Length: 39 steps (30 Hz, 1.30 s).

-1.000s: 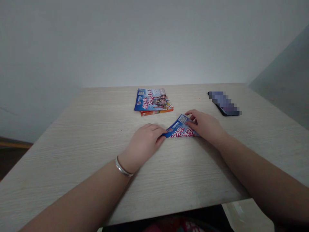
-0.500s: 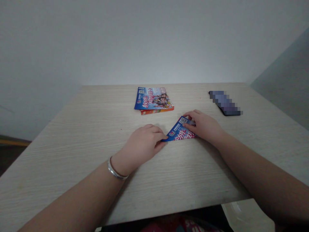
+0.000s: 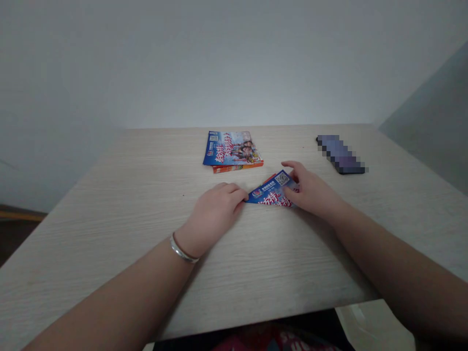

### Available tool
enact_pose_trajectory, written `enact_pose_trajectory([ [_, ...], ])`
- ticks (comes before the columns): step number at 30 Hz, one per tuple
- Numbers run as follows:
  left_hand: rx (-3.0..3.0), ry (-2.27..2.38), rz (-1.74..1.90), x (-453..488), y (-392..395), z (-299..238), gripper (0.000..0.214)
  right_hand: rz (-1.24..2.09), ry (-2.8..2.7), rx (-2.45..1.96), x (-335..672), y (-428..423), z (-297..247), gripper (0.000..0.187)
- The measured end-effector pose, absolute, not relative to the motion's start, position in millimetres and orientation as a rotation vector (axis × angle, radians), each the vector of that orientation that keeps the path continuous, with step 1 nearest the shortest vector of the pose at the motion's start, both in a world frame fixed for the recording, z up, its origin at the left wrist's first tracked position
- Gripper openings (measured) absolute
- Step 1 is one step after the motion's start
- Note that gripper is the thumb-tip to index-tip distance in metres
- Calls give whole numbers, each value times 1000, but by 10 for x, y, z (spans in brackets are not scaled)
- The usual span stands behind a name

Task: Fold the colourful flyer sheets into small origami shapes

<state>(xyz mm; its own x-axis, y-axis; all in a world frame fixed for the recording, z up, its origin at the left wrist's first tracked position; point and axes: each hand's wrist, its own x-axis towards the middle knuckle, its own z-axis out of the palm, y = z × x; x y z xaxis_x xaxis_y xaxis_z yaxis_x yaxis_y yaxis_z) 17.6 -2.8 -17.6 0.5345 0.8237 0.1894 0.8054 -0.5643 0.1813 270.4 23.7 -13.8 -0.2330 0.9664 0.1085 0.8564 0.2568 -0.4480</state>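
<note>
A blue printed leaflet (image 3: 271, 193), folded into a triangle, lies on the pale wooden table (image 3: 120, 204) between my hands. My left hand (image 3: 214, 213), with a silver bracelet on its wrist, has curled fingers pinching the leaflet's left corner against the table. My right hand (image 3: 311, 191) grips the leaflet's right end, thumb on top near the printed square code, and that end sits slightly raised. Part of the leaflet is hidden under my right fingers.
A small stack of similar leaflets (image 3: 231, 150), blue on top and orange below, lies further back at the table's middle. A dark phone (image 3: 341, 154) rests at the back right. Grey walls stand behind and to the right of the table.
Both hands have shifted slightly away from me with the leaflet. Its right end has lifted a little and the fold looks flatter and longer than before.
</note>
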Motion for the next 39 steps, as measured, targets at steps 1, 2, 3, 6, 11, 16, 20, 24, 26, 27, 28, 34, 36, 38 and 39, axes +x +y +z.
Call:
enact_pose_trajectory([
  [1,2697,1408,365,173,-30,-168,18,462,-2149,-1671,2731,268,-147,62],
  [2,2709,1382,338,170,-32,-161,17,497,-2132,-1683,2754,296,-158,58],
  [3,2723,1356,311,167,-34,-153,17,524,-2118,-1694,2772,321,-168,54],
  [6,2761,1300,257,164,-44,-136,16,543,-2112,-1718,2786,356,-190,44],
  [11,2796,1294,221,180,-68,-133,18,435,-2187,-1724,2749,336,-174,31],
  [16,2860,1292,193,177,-78,-147,26,308,-2259,-1693,2730,344,-164,28],
  [20,2916,1254,230,185,-80,-170,27,261,-2290,-1663,2759,386,-194,31],
  [24,2948,1130,299,199,-86,-240,29,203,-2380,-1617,2824,445,-208,32],
  [26,2980,1066,334,200,-90,-287,32,167,-2409,-1613,2856,475,-214,33],
  [27,2994,1050,345,199,-93,-308,33,153,-2418,-1605,2870,489,-219,33],
  [28,3004,1044,355,197,-97,-325,34,143,-2424,-1594,2880,501,-225,32],
  [34,2975,1019,359,215,-120,-330,34,140,-2418,-1614,2879,519,-262,33],
  [36,2950,1042,347,226,-129,-313,36,129,-2411,-1630,2865,509,-260,33],
  [38,2950,1052,339,232,-139,-297,40,112,-2402,-1651,2852,500,-254,34],
  [39,2955,1050,331,233,-143,-291,41,109,-2397,-1663,2848,497,-252,34],
])
